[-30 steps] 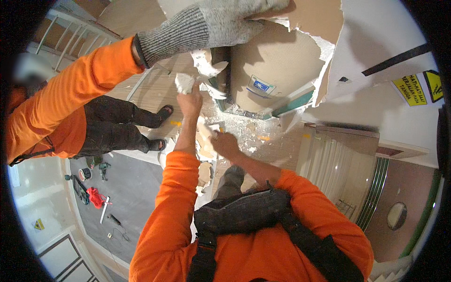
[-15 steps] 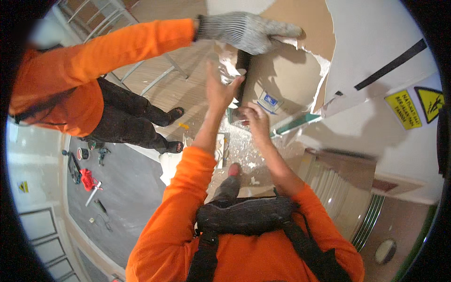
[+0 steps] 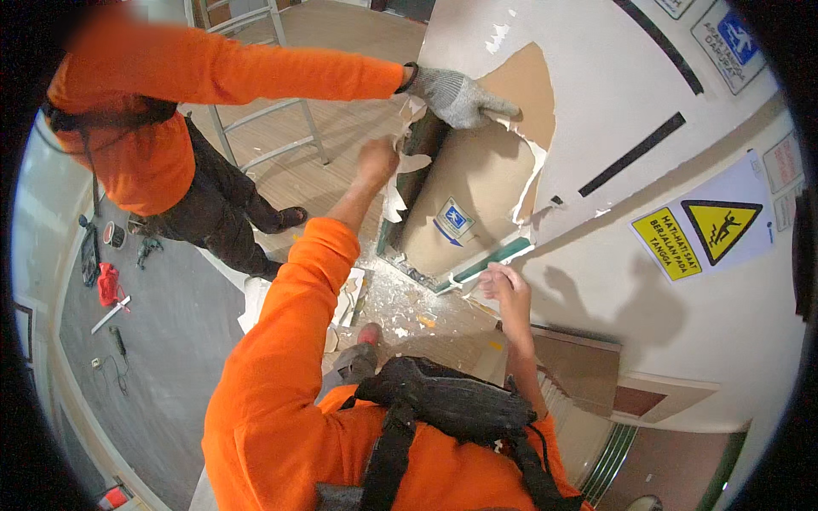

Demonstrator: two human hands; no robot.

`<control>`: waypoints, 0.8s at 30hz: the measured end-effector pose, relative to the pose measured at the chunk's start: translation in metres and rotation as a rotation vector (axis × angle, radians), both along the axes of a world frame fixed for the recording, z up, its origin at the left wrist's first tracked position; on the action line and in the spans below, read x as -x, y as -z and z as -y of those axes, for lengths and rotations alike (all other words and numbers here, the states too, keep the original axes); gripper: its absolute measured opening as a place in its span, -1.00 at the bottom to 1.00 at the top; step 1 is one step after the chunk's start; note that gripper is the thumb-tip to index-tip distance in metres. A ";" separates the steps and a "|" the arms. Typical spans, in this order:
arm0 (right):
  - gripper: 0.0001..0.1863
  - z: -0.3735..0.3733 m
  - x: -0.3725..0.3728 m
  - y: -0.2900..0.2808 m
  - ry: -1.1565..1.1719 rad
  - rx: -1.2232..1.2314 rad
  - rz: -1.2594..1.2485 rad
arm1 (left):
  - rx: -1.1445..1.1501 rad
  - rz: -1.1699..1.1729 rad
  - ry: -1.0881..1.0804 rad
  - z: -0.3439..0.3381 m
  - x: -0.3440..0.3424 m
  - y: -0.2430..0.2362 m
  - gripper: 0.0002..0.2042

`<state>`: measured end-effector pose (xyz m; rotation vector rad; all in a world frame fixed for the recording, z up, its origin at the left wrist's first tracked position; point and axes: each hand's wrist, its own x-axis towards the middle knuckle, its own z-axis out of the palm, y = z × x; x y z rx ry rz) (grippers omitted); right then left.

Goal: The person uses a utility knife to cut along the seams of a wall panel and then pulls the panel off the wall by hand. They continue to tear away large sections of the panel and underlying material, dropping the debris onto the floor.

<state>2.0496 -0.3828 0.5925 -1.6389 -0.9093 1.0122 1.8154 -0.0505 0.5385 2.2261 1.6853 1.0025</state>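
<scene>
My left hand [image 3: 377, 162] is closed at the torn white sheet [image 3: 394, 203], which hangs in ragged strips along the dark left edge of the wall opening. The fingers seem to pinch its edge. My right hand [image 3: 507, 288] is closed too, just below the green strip [image 3: 498, 257] at the base of the wall; a thin white piece lies beside the fingertips, and what they hold is hidden. Above, a co-worker's grey-gloved hand [image 3: 456, 98] presses on the torn upper edge of the wall covering. The bared brown board [image 3: 477, 183] carries a blue-and-white sticker [image 3: 454, 220].
White crumbs and scraps [image 3: 400, 302] litter the floor below the wall. A co-worker in orange [image 3: 158, 162] stands at the left, before a metal ladder [image 3: 264, 111]. Tools and a red bag [image 3: 108, 284] lie on the grey floor. A yellow warning sign [image 3: 699, 223] hangs at right.
My view has shifted, so the wall sits differently in it. My hands have spread apart: the left to the torn edge, the right down beside the green strip. The co-worker's glove stays at the wall.
</scene>
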 end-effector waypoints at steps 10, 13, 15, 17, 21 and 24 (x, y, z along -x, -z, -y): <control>-0.65 0.145 -0.067 0.003 0.171 -0.002 0.049 | 0.163 -0.046 -0.245 0.108 0.080 -0.030 -0.67; -0.63 0.170 -0.076 -0.007 0.235 -0.104 -0.031 | 0.496 -0.175 -0.285 0.175 0.133 0.034 -0.62; -0.62 0.165 -0.100 0.003 0.194 -0.108 -0.050 | 0.580 -0.224 -0.231 0.222 0.169 0.086 -0.40; -0.61 0.147 -0.101 -0.002 0.117 -0.169 0.066 | 0.599 -0.256 -0.120 0.261 0.186 0.113 -0.34; -0.61 0.078 -0.080 -0.022 -0.058 -0.249 0.213 | 0.537 -0.260 0.268 0.262 0.210 0.175 -0.48; -0.67 0.023 -0.094 -0.030 -0.220 -0.273 0.536 | 0.626 -0.102 0.489 0.264 0.124 0.106 -0.58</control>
